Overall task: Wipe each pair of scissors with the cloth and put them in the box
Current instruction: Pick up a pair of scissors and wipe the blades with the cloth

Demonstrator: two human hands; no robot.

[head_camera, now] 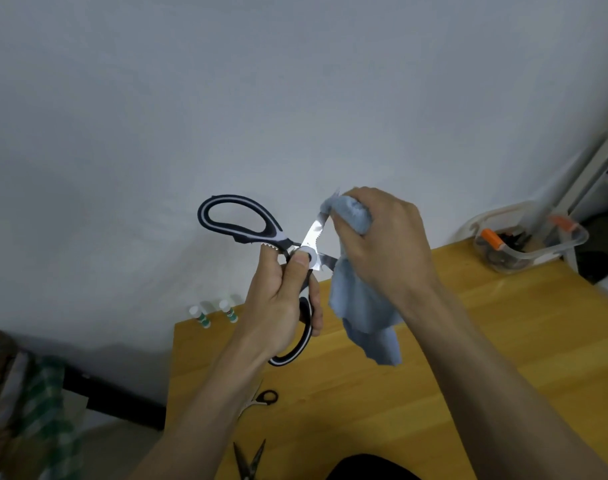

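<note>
Scissors (261, 233), black-and-white handled, held up above the wooden surface (451, 358) with blades spread apart. Left hand (281, 306) curled round the lower handle loop, thumb pressed at the pivot: grip holding the scissors. Right hand (382, 251) bunched round the pale blue cloth (358, 306), pinching it over the upper blade near its tip, with the loose end of the cloth hanging down between both hands: grip holding the cloth. Clear plastic box (524, 244) with orange clips at the far right edge of the surface, well apart from the hands, dark items inside too blurred to name. Small scissors with black handle (266, 398) lying on the surface below the left wrist; dark open scissors (250, 460) nearer the bottom edge. Two small white-capped bottles (214, 313) standing at the far left corner of the surface, against the wall.
</note>
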